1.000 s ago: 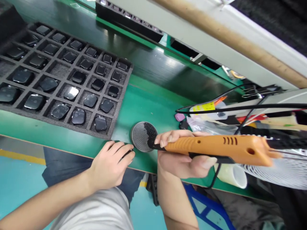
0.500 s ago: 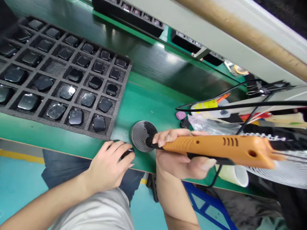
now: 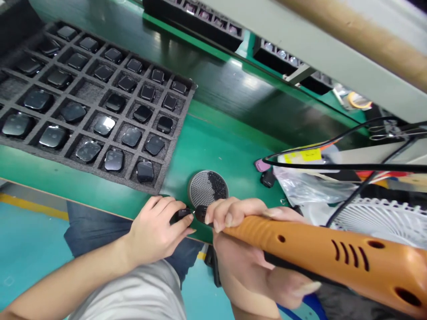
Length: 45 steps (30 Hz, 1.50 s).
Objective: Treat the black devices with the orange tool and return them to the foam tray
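Note:
My right hand (image 3: 238, 258) is wrapped around an orange electric screwdriver (image 3: 313, 251), which lies nearly level and points left. Its dark nose and thin bit reach the edge of a small black smartwatch body (image 3: 180, 215); whether the bit touches it I cannot tell. My left hand (image 3: 155, 229) grips that watch at the front edge of the green bench, its fingers covering most of it. Just behind the bit stands a round screw tray (image 3: 199, 187) with a dimpled grey surface, partly covered by tiny black screws. Left of it lies a grey foam tray (image 3: 89, 92) with similar dark watches in its compartments.
At right, a clear plastic bag (image 3: 295, 184), a pink piece (image 3: 262, 165) and a black piece (image 3: 267, 179) lie on the bench. A black cable (image 3: 350, 167) crosses above them, near a white slatted grille (image 3: 383, 218). A pale shelf beam (image 3: 336, 58) runs overhead.
The screwdriver's tip has left the screw tray and come forward and left to the watch. My left hand keeps hold of the watch. The view has shifted slightly.

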Motion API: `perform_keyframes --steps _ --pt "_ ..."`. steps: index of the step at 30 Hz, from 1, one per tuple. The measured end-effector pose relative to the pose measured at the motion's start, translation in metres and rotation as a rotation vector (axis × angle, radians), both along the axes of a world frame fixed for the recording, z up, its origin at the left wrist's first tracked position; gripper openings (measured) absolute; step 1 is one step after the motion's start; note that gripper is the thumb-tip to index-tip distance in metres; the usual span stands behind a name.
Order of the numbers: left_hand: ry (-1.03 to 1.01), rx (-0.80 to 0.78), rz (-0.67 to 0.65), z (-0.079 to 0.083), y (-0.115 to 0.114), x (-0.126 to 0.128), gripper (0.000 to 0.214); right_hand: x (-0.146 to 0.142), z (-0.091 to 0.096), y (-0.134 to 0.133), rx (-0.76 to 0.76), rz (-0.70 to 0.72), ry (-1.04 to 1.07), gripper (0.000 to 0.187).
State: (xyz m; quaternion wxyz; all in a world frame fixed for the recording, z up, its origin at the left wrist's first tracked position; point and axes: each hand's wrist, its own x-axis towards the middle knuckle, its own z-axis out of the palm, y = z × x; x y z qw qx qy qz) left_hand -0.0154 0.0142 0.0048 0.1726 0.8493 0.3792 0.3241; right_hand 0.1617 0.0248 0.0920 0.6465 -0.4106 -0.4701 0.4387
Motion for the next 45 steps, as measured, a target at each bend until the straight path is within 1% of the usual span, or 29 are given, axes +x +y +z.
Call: perform_keyframes --steps 5,10,12,17,21,26,31,33,35,37,39,40,41,43,45 --pt "0.004 -0.003 0.001 0.0 0.001 0.002 0.019 -0.001 0.0 -0.003 -0.039 -0.006 0.009 0.05" --pt "-0.001 0.002 0.005 0.002 0.0 0.003 0.018 -0.001 -0.003 -0.003 -0.019 0.001 0.011 0.052" --pt "-0.005 0.002 0.007 0.002 0.0 0.003 0.017 0.0 -0.004 -0.003 -0.022 0.003 0.015 0.05" --pt "-0.016 0.005 0.012 0.001 0.0 0.004 0.016 0.0 -0.004 -0.004 -0.01 0.051 0.018 0.049" --pt "-0.013 -0.009 0.007 0.001 0.0 0.004 0.016 -0.005 -0.002 -0.005 -0.044 0.02 0.024 0.047" --pt "-0.012 -0.008 0.008 0.001 0.0 0.003 0.017 -0.006 -0.007 -0.003 -0.026 0.047 0.003 0.051" --pt "0.008 -0.011 0.007 0.001 0.001 0.003 0.018 -0.002 -0.012 0.008 0.039 0.07 0.024 0.053" --pt "0.032 -0.007 0.016 0.002 0.001 0.002 0.02 0.002 -0.012 0.015 0.062 0.032 0.037 0.05" --pt "0.062 -0.003 -0.002 0.003 0.002 -0.001 0.024 0.007 -0.013 0.023 0.098 -0.068 0.063 0.047" --pt "0.085 -0.002 -0.074 0.004 0.002 -0.004 0.025 0.012 -0.015 0.03 0.139 -0.176 0.091 0.044" --pt "0.088 -0.009 -0.151 0.003 0.003 -0.005 0.027 0.014 -0.018 0.036 0.152 -0.224 0.098 0.043" --pt "0.086 -0.014 -0.16 0.003 0.003 -0.005 0.027 0.014 -0.02 0.038 0.15 -0.232 0.097 0.043" --pt "0.084 -0.017 -0.143 0.002 0.003 -0.005 0.025 0.014 -0.022 0.039 0.145 -0.237 0.096 0.043" --pt "0.087 -0.013 -0.066 0.001 0.002 -0.002 0.021 0.013 -0.024 0.04 0.131 -0.239 0.09 0.045" --pt "0.098 -0.001 -0.012 0.001 0.001 0.0 0.023 0.012 -0.024 0.039 0.115 -0.238 0.08 0.047"
